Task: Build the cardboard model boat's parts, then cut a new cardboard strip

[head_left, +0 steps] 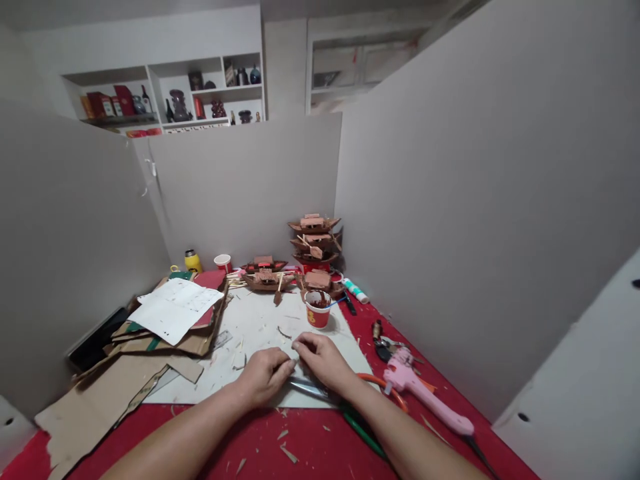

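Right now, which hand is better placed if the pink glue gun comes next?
Probably the right hand: the pink glue gun lies beyond its forearm, while the left hand would have to cross it.

Person's bare forearms [200,430], partial view.
Left hand [266,377] and right hand [323,362] likewise bare, uncovered from knuckles to wrist.

Text: none can be read | red cup [318,316]: yellow mark seen, not legible | paper sheet [175,307], left: faint marks, not legible
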A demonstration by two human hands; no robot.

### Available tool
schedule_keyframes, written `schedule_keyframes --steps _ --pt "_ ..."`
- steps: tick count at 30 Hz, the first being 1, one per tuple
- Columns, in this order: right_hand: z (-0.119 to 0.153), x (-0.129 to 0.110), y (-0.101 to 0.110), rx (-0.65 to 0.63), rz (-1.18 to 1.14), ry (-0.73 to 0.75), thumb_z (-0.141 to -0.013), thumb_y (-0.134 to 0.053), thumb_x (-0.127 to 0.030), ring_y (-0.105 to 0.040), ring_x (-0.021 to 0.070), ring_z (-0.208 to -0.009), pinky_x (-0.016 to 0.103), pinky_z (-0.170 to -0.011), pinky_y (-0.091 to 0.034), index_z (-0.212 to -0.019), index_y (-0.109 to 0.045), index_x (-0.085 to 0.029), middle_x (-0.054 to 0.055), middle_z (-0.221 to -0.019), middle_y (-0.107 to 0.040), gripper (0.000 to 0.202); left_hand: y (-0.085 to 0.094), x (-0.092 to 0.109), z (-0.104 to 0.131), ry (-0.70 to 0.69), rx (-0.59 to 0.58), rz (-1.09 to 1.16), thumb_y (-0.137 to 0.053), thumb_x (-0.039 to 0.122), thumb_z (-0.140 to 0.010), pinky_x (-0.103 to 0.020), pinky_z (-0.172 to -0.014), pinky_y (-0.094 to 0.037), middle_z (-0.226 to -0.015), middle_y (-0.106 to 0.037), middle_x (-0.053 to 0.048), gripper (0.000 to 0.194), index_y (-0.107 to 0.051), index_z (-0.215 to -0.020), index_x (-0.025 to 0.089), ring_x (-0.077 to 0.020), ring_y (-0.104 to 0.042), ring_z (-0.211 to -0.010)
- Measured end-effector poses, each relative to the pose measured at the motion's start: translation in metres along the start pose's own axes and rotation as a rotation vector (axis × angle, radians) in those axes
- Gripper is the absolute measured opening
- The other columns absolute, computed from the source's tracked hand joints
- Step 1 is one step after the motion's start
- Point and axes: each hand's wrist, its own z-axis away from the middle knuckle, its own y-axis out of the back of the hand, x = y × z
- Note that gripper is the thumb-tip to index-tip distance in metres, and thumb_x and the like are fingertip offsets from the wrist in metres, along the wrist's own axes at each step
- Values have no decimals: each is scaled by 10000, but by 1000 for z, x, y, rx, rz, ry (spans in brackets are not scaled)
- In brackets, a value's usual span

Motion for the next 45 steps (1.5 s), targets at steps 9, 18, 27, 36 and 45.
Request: schedule_keyframes --steps 9,18,27,36,45 --pt "7 -41 -5 -153 80 96 -879 -486 -286 -496 128 -584 231 -563 -371 -727 -607 -166 -16 -611 -556 228 -7 -9 0 83 192 95 -483 39 -752 -243 -725 -396 -786 -534 -18 179 -605 -753 171 -148 -516 -783" --pt "13 -8 -6 -141 226 159 -914 -461 -294 -477 126 -618 232 -590 -356 -727 -585 -157 -18 -640 -556 263 -12 -11 0 152 173 68 -499 69 -754 -246 -678 -388 -766 -579 -24 153 -613 -741 170 -155 -530 -750" --pt "13 -2 1 -134 306 136 -920 -465 -310 -518 144 -586 247 -567 -349 -779 -611 -178 -7 -626 -588 243 -12 -11 0 140 88 53 -500 125 -794 -239 -657 -380 -746 -668 -20 169 -662 -787 172 -149 -556 -701" --pt "16 -9 2 -132 295 102 -904 -488 -303 -540 147 -586 247 -576 -363 -855 -643 -185 -4 -641 -620 201 -11 -8 -1 156 66 1 -504 208 -833 -223 -562 -311 -604 -577 8 218 -613 -652 156 -113 -458 -584" --pt "12 4 3 -139 267 46 -911 -490 -363 -522 151 -615 248 -584 -367 -762 -603 -181 -7 -637 -586 261 -12 -6 -3 122 34 -40 -497 210 -845 -233 -543 -291 -559 -569 11 266 -606 -607 163 -107 -431 -534"
